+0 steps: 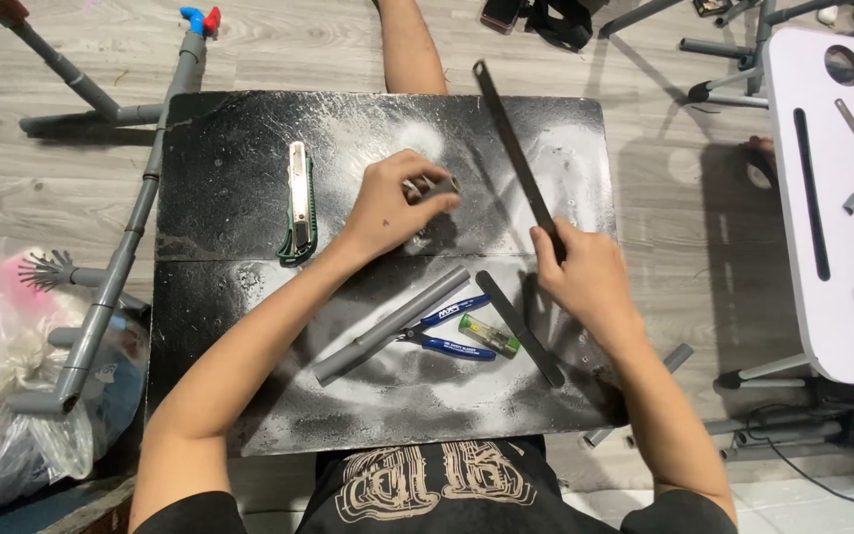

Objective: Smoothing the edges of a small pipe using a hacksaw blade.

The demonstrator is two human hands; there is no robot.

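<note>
Pinching a short grey pipe piece (439,187) between curled fingertips, the left hand (392,208) presses it down near the middle of the black work board (229,178), on a patch dusted white with filings; the fingers are closed tight about the piece, and only its right end shows past them. Just to the right, the right hand (585,277) is wrapped shut around the near end of a long dark file (516,148), which slants away to the far edge of the board, its blade passing just right of the pipe piece; whether blade and piece touch I cannot tell from here.

Nearer on the board, below the left hand, lies a longer grey pipe (392,323) on a diagonal; beside it, blue-handled pliers (447,331) rest with their jaws toward the pipe, and a small green and clear box (489,334) sits just right of the handles; a second dark flat bar (520,328) lies slanted beneath the right wrist. On the left part of the board, well apart from the hands, a utility knife (298,203) with a green edge lies lengthwise.

Off the board to the left, a frame of grey pipes (121,252) stretches across the wooden floor (42,198), with a clear plastic bag (12,396) beyond it; to the right stands a white table (822,247) on a stand.
</note>
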